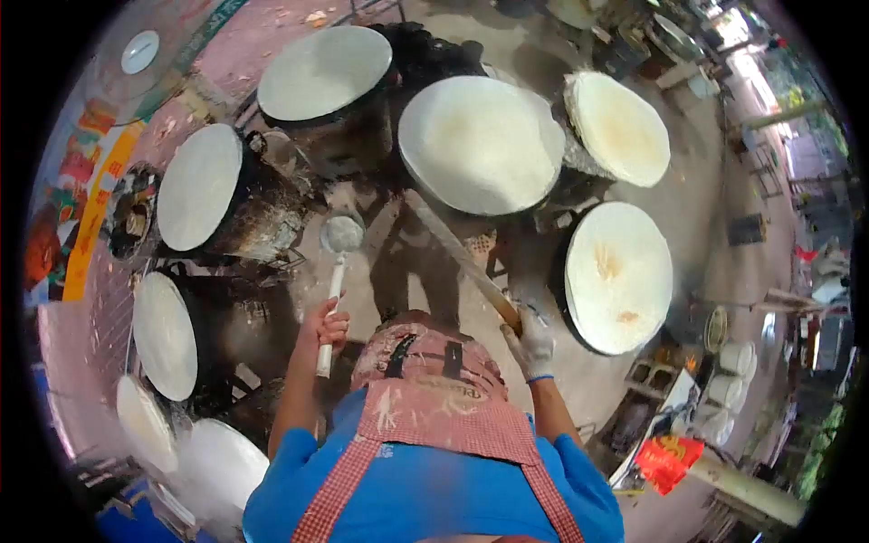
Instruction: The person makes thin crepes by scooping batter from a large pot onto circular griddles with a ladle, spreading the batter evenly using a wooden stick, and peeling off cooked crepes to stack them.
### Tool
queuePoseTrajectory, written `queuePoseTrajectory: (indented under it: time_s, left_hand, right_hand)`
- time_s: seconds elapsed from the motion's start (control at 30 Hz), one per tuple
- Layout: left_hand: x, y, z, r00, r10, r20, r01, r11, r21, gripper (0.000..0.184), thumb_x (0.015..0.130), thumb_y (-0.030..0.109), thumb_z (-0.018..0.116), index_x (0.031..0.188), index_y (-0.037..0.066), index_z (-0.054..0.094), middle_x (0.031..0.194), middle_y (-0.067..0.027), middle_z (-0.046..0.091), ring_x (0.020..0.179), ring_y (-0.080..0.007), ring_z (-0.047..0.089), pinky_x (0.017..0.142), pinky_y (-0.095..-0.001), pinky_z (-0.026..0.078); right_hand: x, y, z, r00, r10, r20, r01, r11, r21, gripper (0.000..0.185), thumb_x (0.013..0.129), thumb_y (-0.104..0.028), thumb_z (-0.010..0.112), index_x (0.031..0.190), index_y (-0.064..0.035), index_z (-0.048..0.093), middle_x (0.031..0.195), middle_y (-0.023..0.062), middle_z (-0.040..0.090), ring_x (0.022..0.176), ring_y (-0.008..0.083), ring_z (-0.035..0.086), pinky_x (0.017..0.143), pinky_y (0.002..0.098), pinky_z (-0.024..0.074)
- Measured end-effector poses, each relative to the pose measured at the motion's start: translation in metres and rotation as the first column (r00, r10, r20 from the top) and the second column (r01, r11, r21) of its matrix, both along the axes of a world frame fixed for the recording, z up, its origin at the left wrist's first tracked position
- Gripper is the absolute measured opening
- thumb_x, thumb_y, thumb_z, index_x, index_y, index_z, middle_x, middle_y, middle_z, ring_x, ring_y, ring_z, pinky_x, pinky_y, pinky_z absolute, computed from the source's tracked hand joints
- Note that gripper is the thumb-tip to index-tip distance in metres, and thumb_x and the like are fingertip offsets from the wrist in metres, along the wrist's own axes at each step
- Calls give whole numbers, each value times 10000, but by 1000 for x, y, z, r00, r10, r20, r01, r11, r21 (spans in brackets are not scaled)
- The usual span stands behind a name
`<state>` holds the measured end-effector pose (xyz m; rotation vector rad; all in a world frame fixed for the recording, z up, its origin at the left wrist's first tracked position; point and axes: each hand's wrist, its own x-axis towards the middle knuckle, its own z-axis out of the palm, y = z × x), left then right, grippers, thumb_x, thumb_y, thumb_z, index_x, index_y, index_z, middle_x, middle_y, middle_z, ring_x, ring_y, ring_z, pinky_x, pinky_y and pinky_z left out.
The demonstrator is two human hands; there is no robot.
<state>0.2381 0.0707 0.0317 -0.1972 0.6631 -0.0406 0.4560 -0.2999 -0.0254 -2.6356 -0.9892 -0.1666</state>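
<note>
My left hand (328, 326), bare, is closed round the white handle of a ladle (342, 237). The ladle's round bowl points away from me and looks coated with pale batter. A pale work glove with a blue cuff covers my right hand (532, 342), which grips the near end of a long, flat wooden paddle (463, 261). That paddle slants forward and left, its far tip close to the large round pale sheet (480, 145) at the centre. Beside my right hand lies another round sheet (620, 276) with brown patches.
More pale round sheets top dark drum-like stoves around me, including one at the back (326, 72), one at back right (623, 128) and one at left (199, 187). White buckets (727, 391) and a red packet (670, 462) are at right.
</note>
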Motion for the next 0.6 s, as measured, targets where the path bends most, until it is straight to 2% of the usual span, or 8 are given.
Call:
queuePoseTrajectory:
  time_s: [0.07,0.17,0.3,0.37,0.4,0.5,0.53,0.6]
  left_hand:
    - [-9,-7,-8,998,6,55,-7,1000,20,348,957,211,371,1294,126,395,580,7,319,395,-53,300,322,-209,276]
    - [-23,-24,17,993,93,-70,-92,996,16,350,956,212,375,1293,123,398,576,11,308,392,-53,287,325,-208,280]
    - [-58,-24,6,986,130,-107,-117,986,123,342,950,205,389,1278,114,417,569,21,298,397,-50,273,323,-195,269]
    - [-65,-20,8,973,197,-119,-181,974,136,324,944,198,409,1251,99,437,564,21,309,382,-45,281,320,-188,271]
    - [-70,-14,7,973,221,-67,-220,975,29,296,941,193,419,1211,78,457,557,20,314,373,-41,290,319,-183,274]
    - [-80,3,6,964,242,-109,-245,970,-9,237,915,158,455,1141,112,504,551,31,322,364,-45,282,308,-188,255]
    - [-80,7,7,934,301,-193,-312,950,-30,202,909,167,469,1099,122,521,545,25,324,365,-44,291,304,-185,260]
    - [-81,19,1,929,295,-222,-302,953,3,188,909,173,470,1084,129,524,543,22,329,360,-46,291,299,-185,264]
  right_hand:
    - [36,24,9,990,44,-135,-65,986,-156,389,683,-270,692,1016,-105,574,785,102,608,633,293,589,591,421,457]
    - [103,70,-3,978,182,100,-162,971,-179,356,636,-227,687,952,-118,564,799,90,581,599,271,566,546,395,436]
    - [166,134,14,879,454,147,-440,890,-121,482,640,-202,656,1094,-98,530,1001,117,550,648,276,589,591,392,451]
    - [187,161,17,872,489,37,-449,827,-338,453,692,-174,600,1128,-91,510,1011,120,548,699,285,607,634,402,468]
    - [195,168,30,804,594,26,-558,770,-309,338,715,-138,551,1047,-75,550,973,128,562,715,298,614,632,398,477]
    - [210,190,49,773,623,-119,-576,611,-544,250,703,-116,546,944,-56,581,914,130,581,705,300,611,594,396,483]
    - [214,196,59,723,691,24,-625,668,-403,144,711,-148,546,807,-56,602,765,117,594,660,297,606,561,400,489]
    - [234,218,83,743,669,-15,-590,643,-489,148,724,-176,543,781,-59,612,732,125,608,661,286,613,568,403,492]
